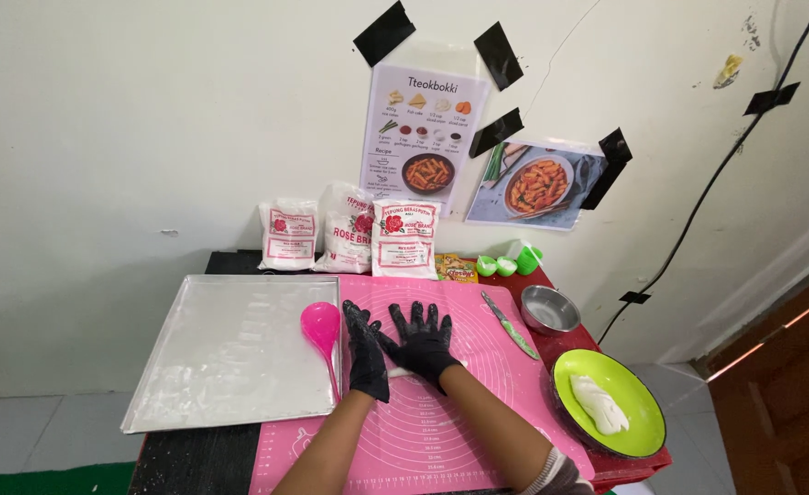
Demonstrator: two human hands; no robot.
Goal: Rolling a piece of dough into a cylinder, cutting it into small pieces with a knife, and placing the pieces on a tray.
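Note:
Both my hands wear black gloves and rest on a pink silicone mat (478,412). My left hand (365,351) lies on its edge, fingers together, against a thin white roll of dough (403,372). My right hand (421,344) presses flat on that roll with fingers spread. Only short bits of the dough show between and beside the hands. A pink ladle (322,325) lies just left of my left hand, its bowl on the metal tray's edge.
A floured metal tray (230,353) sits at the left. Three white flour bags (348,234) stand against the wall. A green-handled knife (510,325), a steel bowl (549,310), small green cups (507,264) and a green plate (638,431) with white dough (599,403) are to the right.

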